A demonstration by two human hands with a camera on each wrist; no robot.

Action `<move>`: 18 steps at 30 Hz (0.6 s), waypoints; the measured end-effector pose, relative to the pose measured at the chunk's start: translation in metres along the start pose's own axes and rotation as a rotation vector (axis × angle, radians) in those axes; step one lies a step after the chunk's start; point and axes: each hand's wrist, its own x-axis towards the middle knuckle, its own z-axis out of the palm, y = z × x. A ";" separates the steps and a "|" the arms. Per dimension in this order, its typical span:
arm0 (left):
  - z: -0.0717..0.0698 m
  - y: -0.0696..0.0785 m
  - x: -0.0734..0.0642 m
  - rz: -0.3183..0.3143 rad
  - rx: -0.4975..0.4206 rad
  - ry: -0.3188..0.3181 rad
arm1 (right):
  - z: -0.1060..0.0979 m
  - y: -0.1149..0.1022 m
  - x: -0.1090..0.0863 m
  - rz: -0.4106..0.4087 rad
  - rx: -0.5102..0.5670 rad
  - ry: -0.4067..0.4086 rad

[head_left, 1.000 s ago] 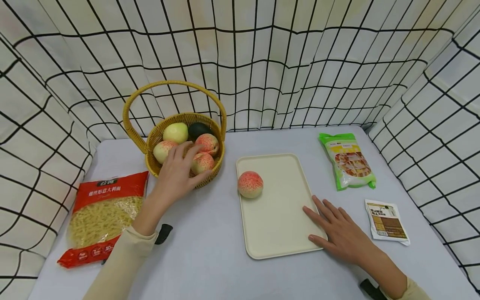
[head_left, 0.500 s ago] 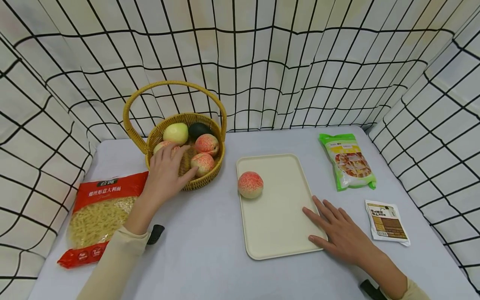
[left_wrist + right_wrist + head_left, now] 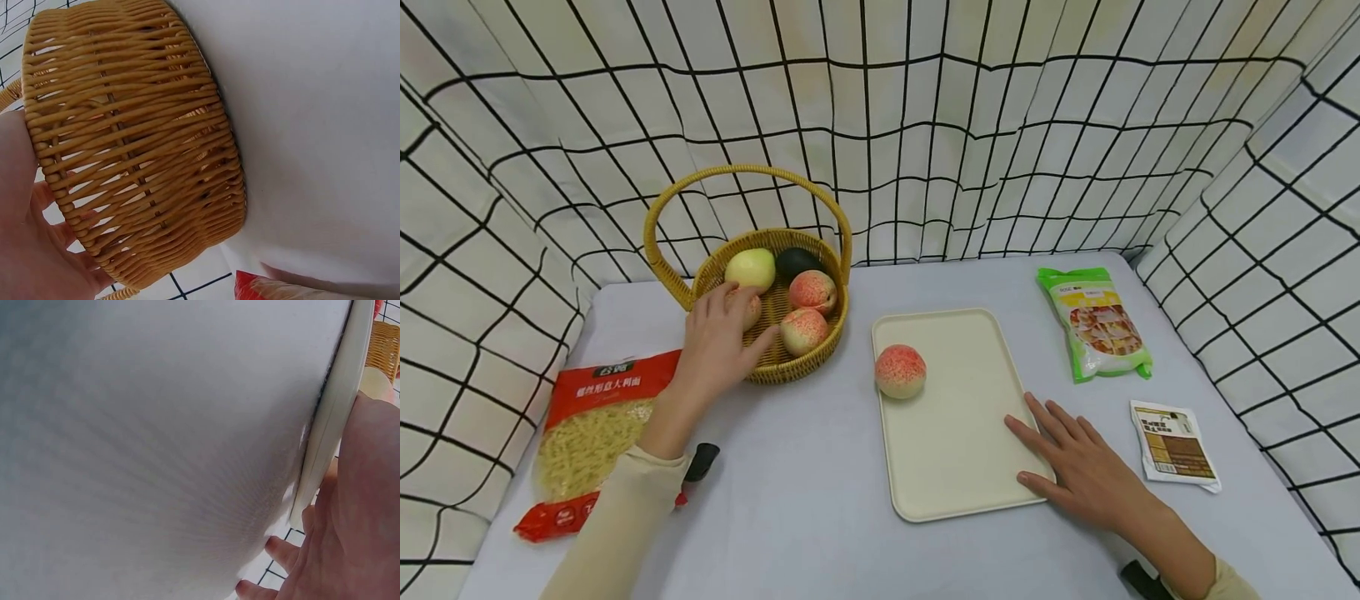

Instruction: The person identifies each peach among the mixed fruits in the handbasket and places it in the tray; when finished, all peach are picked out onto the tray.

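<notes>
My left hand [image 3: 718, 337] reaches over the front left rim of a wicker basket [image 3: 786, 371]. Its fingers lie over a peach [image 3: 750, 311], mostly hidden, while the thumb stands apart from it. Through the weave in the left wrist view, fingers [image 3: 65, 231] show inside the basket. Two more peaches [image 3: 805, 331], a yellow-green fruit [image 3: 750, 268] and a dark green fruit [image 3: 797, 263] share the basket. On the right, my right hand [image 3: 1075, 467] rests with spread fingers on the edge of a cream tray [image 3: 962, 442]. One peach [image 3: 900, 372] sits at the tray's left side.
A red bag of pasta [image 3: 598, 433] lies under and beside the left forearm. Toward the right are a green food bag [image 3: 1097, 325] and a small white-and-brown packet [image 3: 1175, 443]. The basket's tall handle [image 3: 748, 169] arches above the fruit. Grid-patterned cloth walls [image 3: 895, 150] enclose the table.
My left hand has shifted left and slightly toward me, from the middle of the basket to over the left peach. The right hand and tray have stayed put.
</notes>
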 end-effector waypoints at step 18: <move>0.002 -0.008 0.018 -0.086 0.036 -0.121 | 0.001 0.003 -0.001 0.000 0.007 -0.004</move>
